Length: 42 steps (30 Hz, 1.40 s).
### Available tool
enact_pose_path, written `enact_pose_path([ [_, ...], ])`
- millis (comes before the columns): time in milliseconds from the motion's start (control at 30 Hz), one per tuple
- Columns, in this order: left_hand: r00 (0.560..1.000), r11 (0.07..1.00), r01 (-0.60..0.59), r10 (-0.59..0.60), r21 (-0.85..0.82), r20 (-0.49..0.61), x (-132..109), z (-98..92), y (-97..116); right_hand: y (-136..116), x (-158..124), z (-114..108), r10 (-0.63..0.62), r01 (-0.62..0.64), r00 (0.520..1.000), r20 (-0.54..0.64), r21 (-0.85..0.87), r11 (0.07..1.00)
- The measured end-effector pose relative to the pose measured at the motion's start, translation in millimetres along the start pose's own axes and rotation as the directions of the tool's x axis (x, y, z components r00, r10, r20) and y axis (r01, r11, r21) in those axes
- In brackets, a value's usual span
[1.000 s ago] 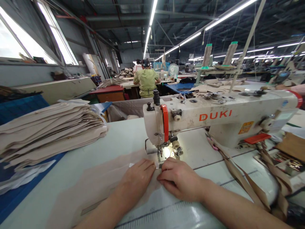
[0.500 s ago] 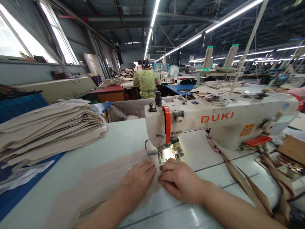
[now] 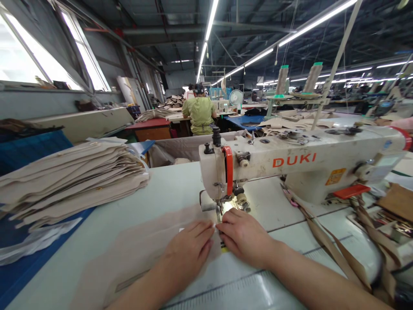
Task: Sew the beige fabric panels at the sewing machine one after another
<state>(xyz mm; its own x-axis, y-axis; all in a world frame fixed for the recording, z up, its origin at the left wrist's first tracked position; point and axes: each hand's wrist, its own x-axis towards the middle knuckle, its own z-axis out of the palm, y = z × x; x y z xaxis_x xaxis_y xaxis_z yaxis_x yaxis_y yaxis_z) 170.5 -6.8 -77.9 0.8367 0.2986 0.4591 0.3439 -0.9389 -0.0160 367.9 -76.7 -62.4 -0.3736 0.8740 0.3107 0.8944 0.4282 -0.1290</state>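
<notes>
A pale, see-through sheet of fabric (image 3: 145, 237) lies on the table, its right edge at the presser foot of a white sewing machine (image 3: 258, 159). My left hand (image 3: 190, 243) rests on this sheet near that edge, fingers together and tips pinching it just in front of the foot. Close beside it, my right hand (image 3: 243, 237) has curled fingers meeting at the same edge. The fingertips of both hands almost touch. What lies under the fingers is mostly hidden, and the needle area is partly covered by my right hand. A small white patch shows beside my left fingers.
A stack of beige fabric pieces (image 3: 74, 181) stands on the left. Tan straps (image 3: 335, 254) hang right of the machine, near scissors. A ruler strip (image 3: 226, 290) runs along the table front. Thread cones (image 3: 312, 77) stand behind. A person in green (image 3: 199, 112) sits farther back.
My right hand has moved slightly forward, covering more of the needle area. My left hand has shifted a little to the right, and the view has turned slightly left.
</notes>
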Motion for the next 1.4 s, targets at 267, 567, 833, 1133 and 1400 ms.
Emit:
enact_pose_path([
  [267,0.997,0.998,0.051,-0.048,-0.038,0.066,-3,3.5,-3,7,0,0,-0.013,0.013,1.0,-0.015,-0.004,1.0],
  [567,1.0,0.999,-0.023,0.023,-0.046,-0.008,16,19.7,-13,16,1,-1,0.074,-0.075,0.997,-0.024,-0.057,0.996],
  [833,0.998,0.998,-0.046,0.045,-0.036,-0.039,23,23.2,-18,16,4,-1,0.098,-0.099,0.995,-0.017,-0.093,0.991],
  [1133,0.998,0.998,-0.054,0.052,-0.043,-0.046,26,24.6,-19,18,5,1,0.085,-0.085,0.996,-0.01,-0.107,0.991],
  [1400,0.999,0.999,-0.023,0.022,-0.045,-0.027,27,22.0,-16,17,1,0,0.076,-0.077,0.997,-0.005,-0.088,0.993],
])
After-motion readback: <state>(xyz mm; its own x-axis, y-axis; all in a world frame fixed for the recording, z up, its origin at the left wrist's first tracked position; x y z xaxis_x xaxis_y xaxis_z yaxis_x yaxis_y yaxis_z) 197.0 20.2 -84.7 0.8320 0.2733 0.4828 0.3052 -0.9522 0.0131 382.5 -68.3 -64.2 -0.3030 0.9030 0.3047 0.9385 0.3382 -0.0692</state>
